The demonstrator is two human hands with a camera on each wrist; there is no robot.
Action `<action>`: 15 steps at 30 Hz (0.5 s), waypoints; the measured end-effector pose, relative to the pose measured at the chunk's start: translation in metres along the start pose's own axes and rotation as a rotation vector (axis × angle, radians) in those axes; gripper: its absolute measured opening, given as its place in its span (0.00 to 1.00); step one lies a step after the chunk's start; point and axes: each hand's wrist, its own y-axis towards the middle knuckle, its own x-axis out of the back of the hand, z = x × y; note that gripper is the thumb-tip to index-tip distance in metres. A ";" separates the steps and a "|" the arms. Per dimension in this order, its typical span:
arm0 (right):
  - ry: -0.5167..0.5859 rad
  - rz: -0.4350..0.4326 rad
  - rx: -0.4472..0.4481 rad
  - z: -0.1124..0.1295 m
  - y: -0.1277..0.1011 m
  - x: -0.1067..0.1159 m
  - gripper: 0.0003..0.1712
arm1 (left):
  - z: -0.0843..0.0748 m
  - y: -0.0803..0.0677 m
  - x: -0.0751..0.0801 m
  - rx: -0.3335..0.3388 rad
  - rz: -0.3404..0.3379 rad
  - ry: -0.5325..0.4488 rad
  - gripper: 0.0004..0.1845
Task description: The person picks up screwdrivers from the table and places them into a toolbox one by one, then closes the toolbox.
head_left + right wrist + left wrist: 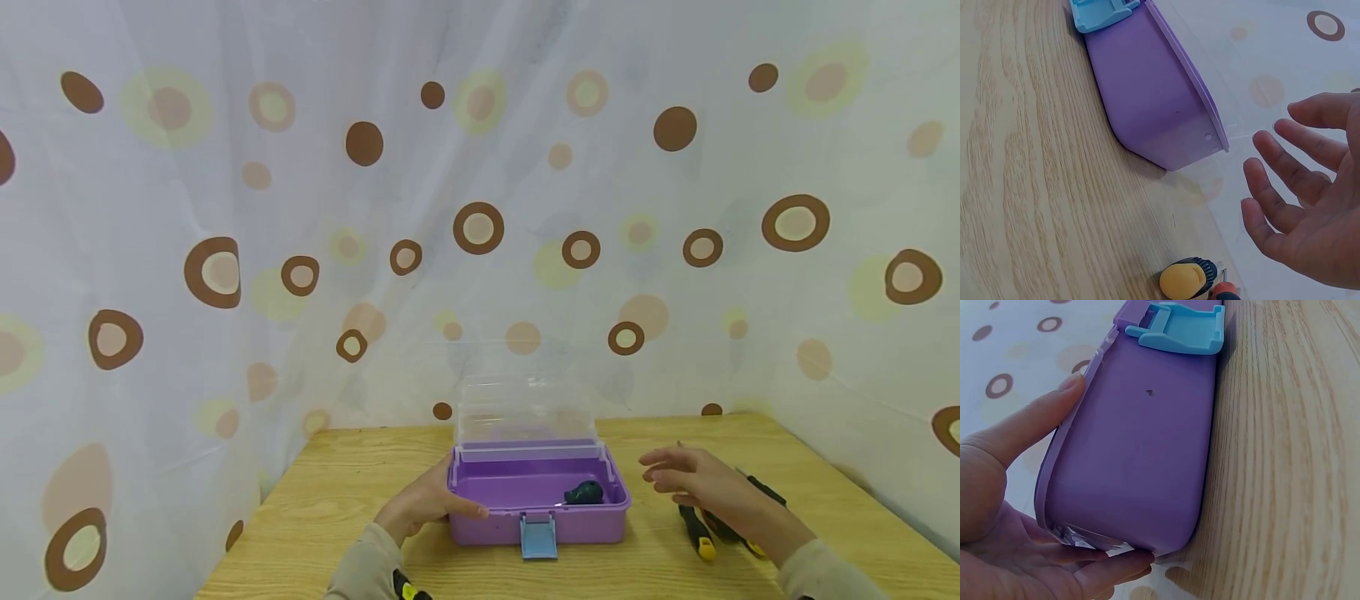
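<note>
A purple toolbox (537, 504) is shown standing on the wooden tabletop (337, 492), its clear lid (525, 408) raised upright at the back and its blue latch (539, 536) hanging down the front wall; its long axis runs from left to right across the view. The left hand (422, 504) is laid against the box's left end, with the thumb along the front corner and the fingers (1107, 562) wrapped round the end wall, as is confirmed in the left wrist view. The right hand (693, 479) is held in the air just to the right of the box, fingers spread and relaxed, nothing being grasped or touched. A dark object (584, 492) is seen lying inside the tray, near its right front corner, on the side of the right hand. Screwdrivers (697, 533) with black and yellow handles are seen on the tabletop beneath and behind the right hand, apart from the box.
</note>
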 end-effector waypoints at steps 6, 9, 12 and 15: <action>-0.030 -0.029 -0.012 -0.006 -0.005 0.004 0.30 | 0.000 0.000 0.001 -0.002 -0.001 -0.002 0.65; -0.033 -0.038 -0.025 -0.009 -0.007 0.006 0.29 | 0.000 0.000 0.001 -0.003 -0.005 -0.002 0.65; -0.031 -0.041 -0.032 -0.014 -0.010 0.008 0.29 | 0.000 0.000 0.000 -0.001 -0.007 -0.003 0.65; -0.037 -0.060 -0.049 -0.017 -0.013 0.008 0.28 | 0.000 0.000 0.000 -0.003 -0.005 0.000 0.65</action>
